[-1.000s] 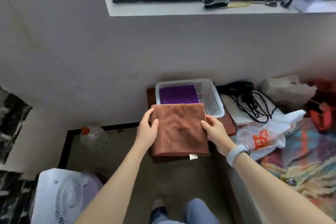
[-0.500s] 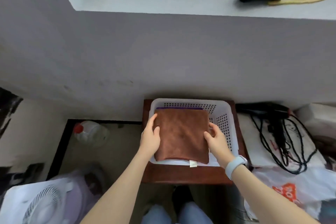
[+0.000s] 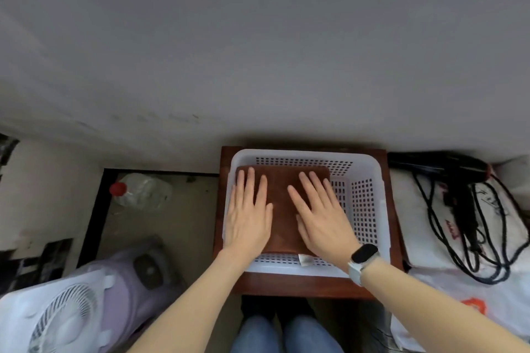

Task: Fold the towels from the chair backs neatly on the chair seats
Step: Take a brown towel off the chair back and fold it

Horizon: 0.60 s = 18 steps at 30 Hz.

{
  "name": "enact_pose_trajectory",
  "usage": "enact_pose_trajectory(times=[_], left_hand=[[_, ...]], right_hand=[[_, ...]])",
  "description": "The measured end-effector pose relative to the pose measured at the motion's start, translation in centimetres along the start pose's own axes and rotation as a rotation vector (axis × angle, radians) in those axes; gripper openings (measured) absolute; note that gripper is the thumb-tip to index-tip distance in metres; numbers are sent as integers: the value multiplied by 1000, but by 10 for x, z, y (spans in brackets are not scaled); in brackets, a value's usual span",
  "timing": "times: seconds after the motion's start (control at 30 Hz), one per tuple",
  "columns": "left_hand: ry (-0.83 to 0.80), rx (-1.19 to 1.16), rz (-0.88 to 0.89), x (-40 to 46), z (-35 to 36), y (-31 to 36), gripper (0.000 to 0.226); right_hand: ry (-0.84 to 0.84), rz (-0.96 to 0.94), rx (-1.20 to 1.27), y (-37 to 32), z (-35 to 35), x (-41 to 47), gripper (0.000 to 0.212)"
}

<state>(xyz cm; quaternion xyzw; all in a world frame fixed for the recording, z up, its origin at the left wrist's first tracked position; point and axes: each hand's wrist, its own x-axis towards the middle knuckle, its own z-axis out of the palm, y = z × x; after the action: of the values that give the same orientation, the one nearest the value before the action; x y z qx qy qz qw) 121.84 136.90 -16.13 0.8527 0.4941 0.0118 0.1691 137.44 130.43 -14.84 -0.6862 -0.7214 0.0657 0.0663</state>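
A folded brown towel (image 3: 282, 209) lies flat in the left part of a white perforated plastic basket (image 3: 362, 203). The basket stands on a dark red-brown wooden stool (image 3: 301, 285) against the grey wall. My left hand (image 3: 248, 215) rests palm down on the towel's left half, fingers spread. My right hand (image 3: 319, 215), with a white-strapped watch on its wrist, presses flat on the towel's right half. A small white tag (image 3: 306, 259) sticks out from the towel's near edge. The purple towel seen earlier is hidden under the brown one.
A clear bottle with a red cap (image 3: 137, 190) lies on the floor left of the stool. A white fan (image 3: 61, 321) stands at bottom left. Right of the stool, black cables and a dark hair dryer (image 3: 459, 198) lie on white bags (image 3: 424, 241).
Both hands lowered the brown towel into the basket onto the purple one, let go of its edges and now lie flat on top. The view tilted down and moved closer.
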Motion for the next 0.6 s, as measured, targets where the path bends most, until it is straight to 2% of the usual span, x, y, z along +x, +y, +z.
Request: enact_pose_trajectory(times=[0.07, 0.17, 0.33, 0.6], left_hand=[[-34, 44, -54, 11, 14, -4, 58], [-12, 82, -44, 24, 29, -5, 57], [4, 135, -63, 29, 50, -8, 61], [-97, 106, -74, 28, 20, 0, 59]], right_hand=[[-59, 51, -12, 4, 14, 11, 57], [-133, 114, 17, 17, 36, 16, 56], [-164, 84, -9, 27, 62, 15, 57], [-230, 128, 89, 20, 33, 18, 55]])
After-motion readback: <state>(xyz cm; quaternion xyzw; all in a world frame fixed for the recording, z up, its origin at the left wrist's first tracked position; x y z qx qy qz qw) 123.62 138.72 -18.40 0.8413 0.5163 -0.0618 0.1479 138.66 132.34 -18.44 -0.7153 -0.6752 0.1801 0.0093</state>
